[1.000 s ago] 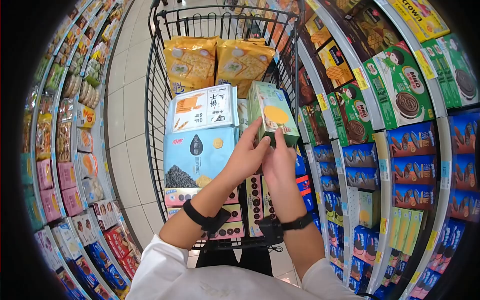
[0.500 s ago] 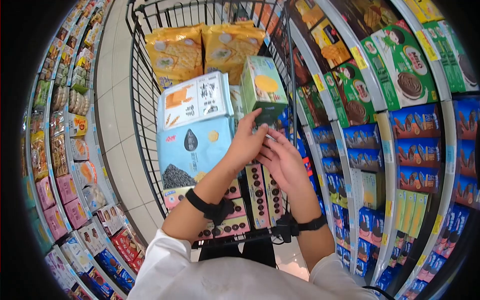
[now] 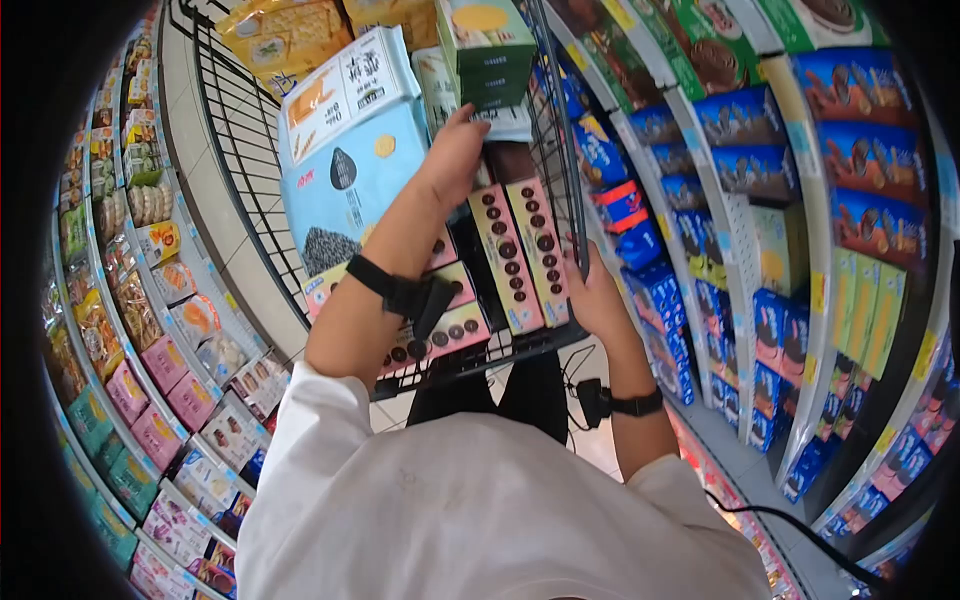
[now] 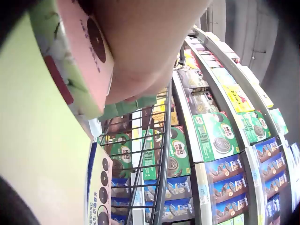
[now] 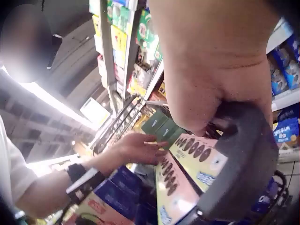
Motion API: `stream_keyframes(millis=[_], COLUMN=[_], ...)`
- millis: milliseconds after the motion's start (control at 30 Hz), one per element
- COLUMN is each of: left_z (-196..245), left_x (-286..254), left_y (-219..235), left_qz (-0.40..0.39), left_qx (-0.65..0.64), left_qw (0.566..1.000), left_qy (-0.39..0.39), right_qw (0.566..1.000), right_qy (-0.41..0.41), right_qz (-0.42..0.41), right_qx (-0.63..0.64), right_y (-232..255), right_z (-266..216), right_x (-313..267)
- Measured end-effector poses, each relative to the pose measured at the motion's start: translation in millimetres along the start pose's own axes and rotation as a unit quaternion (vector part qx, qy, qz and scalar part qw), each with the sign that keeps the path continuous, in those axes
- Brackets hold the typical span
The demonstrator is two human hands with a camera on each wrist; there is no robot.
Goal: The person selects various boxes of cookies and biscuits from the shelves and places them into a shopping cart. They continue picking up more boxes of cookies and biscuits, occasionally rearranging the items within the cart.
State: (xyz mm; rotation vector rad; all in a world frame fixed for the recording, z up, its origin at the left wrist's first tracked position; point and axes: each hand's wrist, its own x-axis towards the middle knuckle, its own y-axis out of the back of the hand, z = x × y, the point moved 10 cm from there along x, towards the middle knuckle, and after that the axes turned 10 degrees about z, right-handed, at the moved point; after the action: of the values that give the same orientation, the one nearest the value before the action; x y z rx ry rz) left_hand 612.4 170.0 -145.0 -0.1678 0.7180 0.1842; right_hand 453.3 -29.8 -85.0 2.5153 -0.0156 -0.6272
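Note:
My left hand (image 3: 455,165) reaches over the cart's load, its fingertips at the lower end of the stacked green boxes (image 3: 490,78). In the right wrist view, the left hand (image 5: 137,149) has its fingers extended, holding nothing. My right hand (image 3: 600,300) grips the black cart (image 3: 570,185) at its near right corner; in the right wrist view that hand (image 5: 213,70) is against a thick dark corner piece (image 5: 251,168). Two upright pink cookie boxes (image 3: 507,260) stand between the hands. In the left wrist view a bare forearm hides most of the hand.
Blue bag (image 3: 350,190), white cracker bag (image 3: 345,90) and yellow bags (image 3: 285,35) fill the cart's left and far parts. More pink boxes (image 3: 440,335) lie near the front. Stocked shelves line both sides, blue packs (image 3: 745,170) at the right. A black cable (image 3: 790,520) hangs at lower right.
My right hand has left the green boxes and moved right and down to the cart's edge. The left hand remains by the stack. The cart and its goods now sit higher and tilted in view.

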Motion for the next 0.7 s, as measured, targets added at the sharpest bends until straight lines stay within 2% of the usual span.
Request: stream_keyframes(millis=[33, 67, 167, 233, 333, 367, 400, 433, 500, 567, 633, 700], left_z=[9, 6, -1, -6, -22, -24, -26, -16, -21, -19, -20, -26], left_x=[-16, -16, -19, -24, -22, -27, -34, -50, -52, -59, -58, -54], left_y=[-1, -1, -5, -17, -23, -32, -41, -52, -55, -57, -57, -50], left_qz=[0.034, 0.034, -0.018, -0.067, -0.118, -0.156, -0.23, -0.235, -0.226, -0.225, -0.26, -0.258], left_qx=[-0.043, -0.036, -0.012, -0.02, 0.034, 0.044, 0.074, 0.104, 0.163, 0.162, 0.251, 0.264], left_qw=[0.997, 0.998, 0.998, 0.993, 0.989, 0.982, 0.965, 0.963, 0.956, 0.957, 0.932, 0.929], left_qy=[0.051, 0.05, 0.053, 0.095, 0.088, 0.097, 0.099, 0.077, 0.09, 0.087, 0.019, 0.032], right_qw=[1.0, 1.0, 0.998, 0.998, 0.997, 0.996, 0.993, 0.99, 0.991, 0.99, 0.989, 0.992], right_qy=[0.0, -0.002, -0.011, -0.023, -0.024, -0.024, -0.03, -0.017, -0.056, -0.043, -0.032, -0.039], right_qz=[0.013, 0.014, 0.022, 0.034, 0.063, 0.079, 0.105, 0.113, 0.081, 0.087, 0.076, 0.081], right_qx=[0.019, 0.026, 0.059, 0.042, 0.049, 0.042, 0.038, 0.08, 0.091, 0.105, 0.12, 0.092], right_y=[-2, -4, -4, 2, 0, 3, 10, 4, 11, 11, 5, 7], right_z=[4, 7, 7, -1, 10, 11, 5, 19, 7, 12, 11, 13], right_x=[0, 2, -1, -2, -2, -1, -4, -1, -5, -5, -6, -3])
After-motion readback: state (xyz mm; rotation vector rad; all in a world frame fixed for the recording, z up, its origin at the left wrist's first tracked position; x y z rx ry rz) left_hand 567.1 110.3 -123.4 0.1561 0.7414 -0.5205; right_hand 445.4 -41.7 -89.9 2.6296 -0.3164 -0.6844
